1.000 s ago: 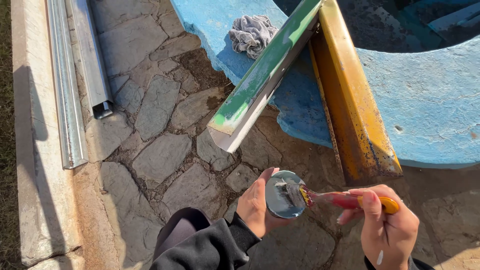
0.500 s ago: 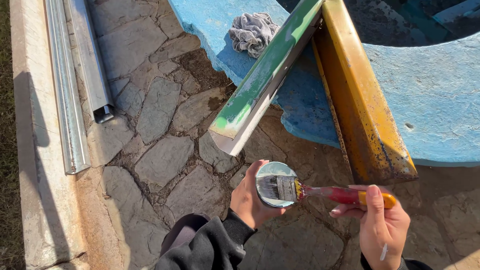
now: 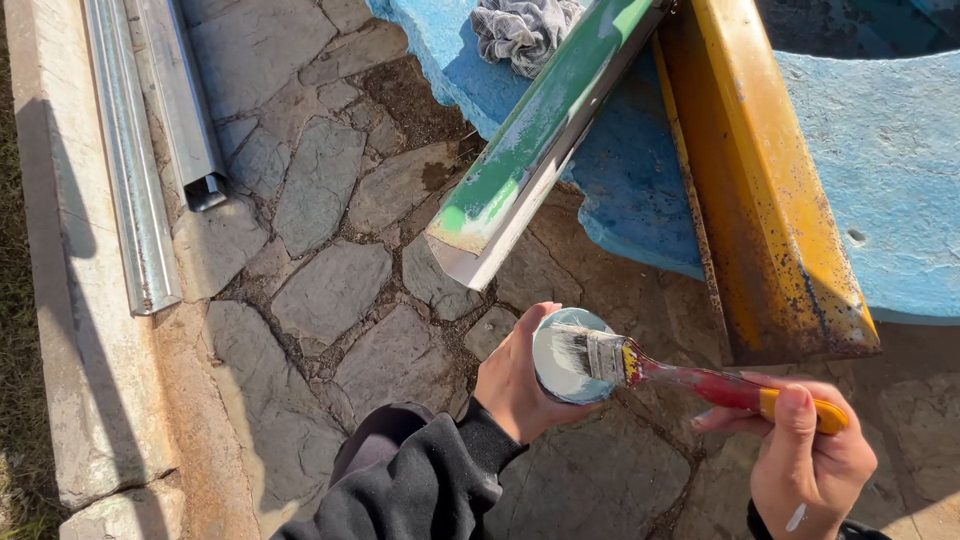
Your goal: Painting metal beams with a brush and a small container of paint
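Note:
My left hand wraps around a small round paint can with pale grey-white paint inside. My right hand grips the red and yellow handle of a paintbrush, whose bristles rest in the can's opening. Just above the can ends a metal channel smeared with green and white paint; it slopes up to the right onto a blue surface. Beside it lies a yellow, rust-spotted channel.
Stone paving lies below. Two bare galvanized channels lie along the left by a stone kerb. A crumpled grey rag sits on the blue surface at the top.
The brush has moved left so its bristles sit in the can. Both hands and the can have shifted slightly to the right and lower.

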